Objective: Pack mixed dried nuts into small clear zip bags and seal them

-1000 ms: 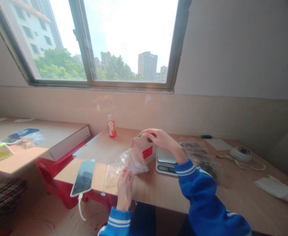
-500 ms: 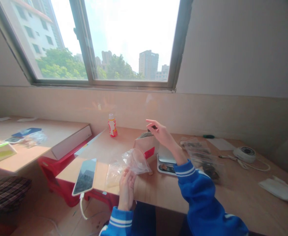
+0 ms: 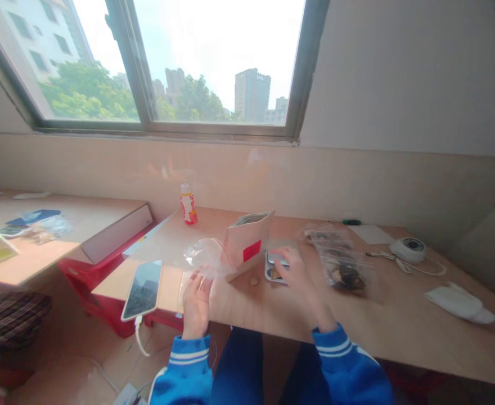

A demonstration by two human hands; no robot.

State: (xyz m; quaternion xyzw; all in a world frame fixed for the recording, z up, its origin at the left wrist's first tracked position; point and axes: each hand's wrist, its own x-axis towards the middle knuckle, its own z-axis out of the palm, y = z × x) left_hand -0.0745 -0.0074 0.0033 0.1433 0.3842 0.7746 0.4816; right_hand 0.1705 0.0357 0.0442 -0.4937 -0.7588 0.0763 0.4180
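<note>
My left hand [image 3: 197,301] has its fingers closed on the lower edge of a clear plastic zip bag [image 3: 205,256]. Right beside that bag stands an open paper pouch [image 3: 247,242] with a red patch on its front; its contents are hidden. My right hand [image 3: 293,273], slightly blurred, hovers at a small white scale [image 3: 269,277] with fingers apart and nothing visible in them. Near its fingertips a brown dried piece [image 3: 275,273] lies at the scale's front. Another small tan piece [image 3: 253,280] rests on the table just before the pouch.
Zip bags with dark dried pieces [image 3: 346,275] lie right of the scale. Farther right are a white dome camera [image 3: 408,249] with its cable and a white packet [image 3: 460,304]. A charging phone [image 3: 142,289] sits at the left edge, a drink bottle [image 3: 188,205] behind it.
My right hand has come down from above the pouch's mouth to the scale; the dark piece it held is out of sight. My left hand still keeps the plastic bag. The view has shifted slightly.
</note>
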